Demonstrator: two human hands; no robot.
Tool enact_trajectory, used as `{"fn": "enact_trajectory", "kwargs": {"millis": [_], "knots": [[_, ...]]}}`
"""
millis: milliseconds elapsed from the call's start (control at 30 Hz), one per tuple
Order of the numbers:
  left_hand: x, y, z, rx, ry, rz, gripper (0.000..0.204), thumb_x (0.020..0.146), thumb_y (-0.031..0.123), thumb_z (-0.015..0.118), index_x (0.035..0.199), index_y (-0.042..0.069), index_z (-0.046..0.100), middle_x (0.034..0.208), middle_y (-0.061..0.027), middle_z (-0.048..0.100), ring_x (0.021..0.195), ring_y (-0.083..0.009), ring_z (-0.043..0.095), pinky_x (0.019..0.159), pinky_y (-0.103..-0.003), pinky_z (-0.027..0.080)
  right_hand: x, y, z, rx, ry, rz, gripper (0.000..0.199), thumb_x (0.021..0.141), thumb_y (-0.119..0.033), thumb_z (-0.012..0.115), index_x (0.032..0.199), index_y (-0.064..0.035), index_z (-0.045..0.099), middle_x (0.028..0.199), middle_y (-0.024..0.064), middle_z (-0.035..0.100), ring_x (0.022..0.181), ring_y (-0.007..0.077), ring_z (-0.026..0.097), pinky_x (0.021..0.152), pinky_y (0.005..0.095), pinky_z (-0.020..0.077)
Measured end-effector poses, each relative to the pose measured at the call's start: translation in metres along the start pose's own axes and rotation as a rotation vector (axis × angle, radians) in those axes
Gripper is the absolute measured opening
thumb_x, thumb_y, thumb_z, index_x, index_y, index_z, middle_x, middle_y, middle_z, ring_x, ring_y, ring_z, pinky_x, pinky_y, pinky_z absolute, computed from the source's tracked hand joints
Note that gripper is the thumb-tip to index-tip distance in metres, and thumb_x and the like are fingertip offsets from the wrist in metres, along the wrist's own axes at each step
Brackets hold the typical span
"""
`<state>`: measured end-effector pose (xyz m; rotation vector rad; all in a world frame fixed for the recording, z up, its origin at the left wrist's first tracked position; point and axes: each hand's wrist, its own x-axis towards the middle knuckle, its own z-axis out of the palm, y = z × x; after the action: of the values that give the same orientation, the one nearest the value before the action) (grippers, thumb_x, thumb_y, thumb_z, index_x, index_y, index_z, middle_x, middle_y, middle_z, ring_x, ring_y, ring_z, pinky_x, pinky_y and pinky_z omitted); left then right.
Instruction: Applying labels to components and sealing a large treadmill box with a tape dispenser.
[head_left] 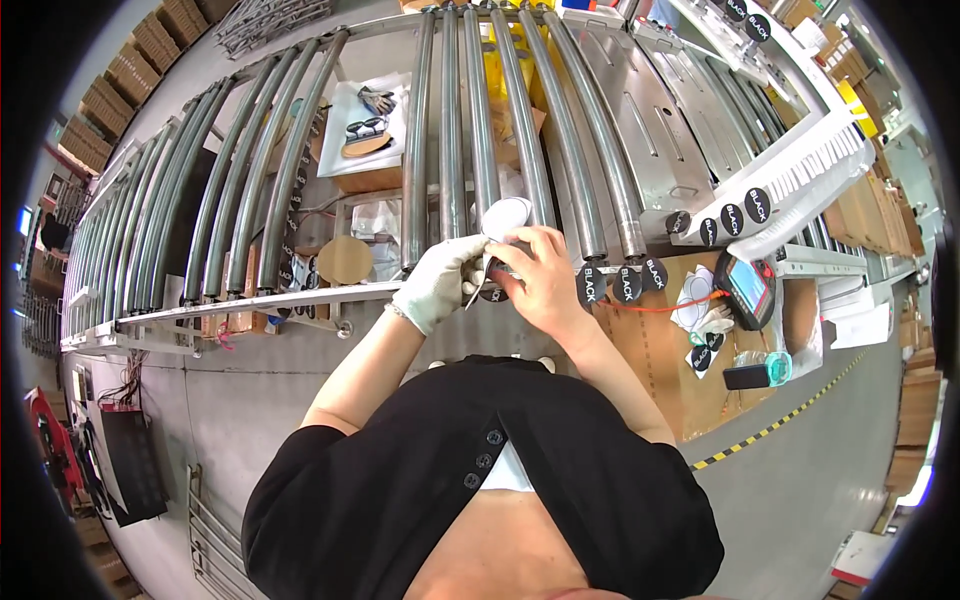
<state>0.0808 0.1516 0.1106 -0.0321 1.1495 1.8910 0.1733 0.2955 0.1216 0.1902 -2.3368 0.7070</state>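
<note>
Both forearms are extending forward from the lower edge, converging at centre. The left hand [440, 280], wearing a white glove, is curling its fingers inward. The bare right hand [545, 275] is pinching, fingers bent, touching the left.

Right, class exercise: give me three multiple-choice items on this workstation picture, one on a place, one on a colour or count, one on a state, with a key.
1. Where is the handheld scanner with the red body?
A. on the cardboard at the person's right
B. on the rollers at far left
C. in the left hand

2. What colour are the round tags hanging along the conveyor edge?
A. yellow
B. black
C. green

3. How do the two hands differ?
A. both gloved
B. both bare
C. left hand wears a white glove, right hand is bare

Key: 1 A, it lies right of the hands on the brown cardboard; 2 B, the discs are black; 3 C, only the left one is covered, and both hold a white round piece.
</note>
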Motion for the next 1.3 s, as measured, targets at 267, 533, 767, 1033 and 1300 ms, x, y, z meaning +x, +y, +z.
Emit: {"fn": "enact_trajectory", "kwargs": {"millis": [267, 533, 767, 1033, 1300], "knots": [[-0.002, -0.003, -0.008, 0.117, -0.075, 0.01, 0.02, 0.091, 0.025, 0.057, 0.078, 0.01, 0.061, 0.064, 0.0037, 0.056, 0.049, -0.0029, 0.049, 0.041, -0.016, 0.034, 0.008, 0.0, -0.005, 0.059, -0.047, -0.082, 0.026, 0.059, -0.002, 0.075, 0.079, -0.0124, 0.062, 0.092, 0.0019, 0.055, 0.097, 0.0254, 0.052, 0.08, 0.0375, 0.0448], [0.003, -0.004, -0.016, 0.119, 0.019, 0.004, 0.021, 0.09, 0.026, 0.058, 0.078, 0.009, 0.06, 0.063, 0.0012, 0.055, 0.047, -0.0049, 0.047, 0.042, -0.019, 0.035, 0.01, 0.007, -0.01, 0.174, -0.116, -0.042, 0.021, 0.065, -0.007, 0.076, 0.074, -0.0092, 0.058, 0.092, 0.0033, 0.058, 0.094, 0.0258, 0.054, 0.08, 0.0369, 0.045], [0.003, -0.008, -0.025, 0.041, 0.045, -0.04, 0.017, 0.09, 0.023, 0.058, 0.082, 0.009, 0.061, 0.065, 0.0023, 0.055, 0.049, -0.0045, 0.045, 0.043, -0.018, 0.035, 0.014, 0.008, 0.007, 0.266, -0.181, 0.032, 0.017, 0.069, -0.006, 0.073, 0.08, -0.0059, 0.06, 0.095, 0.0065, 0.063, 0.103, 0.0266, 0.054, 0.089, 0.037, 0.0438], [0.045, -0.033, -0.075, -0.242, 0.249, -0.067, 0.009, 0.088, 0.019, 0.06, 0.083, 0.012, 0.06, 0.064, 0.0047, 0.053, 0.049, -0.0041, 0.045, 0.04, -0.015, 0.032, 0.007, 0.023, -0.003, 0.34, -0.078, 0.126, 0.016, 0.07, 0.005, 0.067, 0.08, -0.0049, 0.057, 0.094, 0.0051, 0.064, 0.1, 0.0254, 0.057, 0.088, 0.0353, 0.0453], [0.023, -0.021, -0.134, -0.358, 0.55, 0.0, 0.014, 0.084, 0.024, 0.065, 0.077, 0.015, 0.056, 0.065, 0.0061, 0.05, 0.049, -0.0051, 0.043, 0.04, -0.017, 0.031, -0.098, 0.058, 0.061, 0.936, 0.23, 1.421, 0.013, 0.081, -0.01, 0.07, 0.085, -0.0072, 0.057, 0.068, -0.0031, 0.053, 0.058, 0.0047, 0.046, 0.051, 0.0199, 0.0368]]}}
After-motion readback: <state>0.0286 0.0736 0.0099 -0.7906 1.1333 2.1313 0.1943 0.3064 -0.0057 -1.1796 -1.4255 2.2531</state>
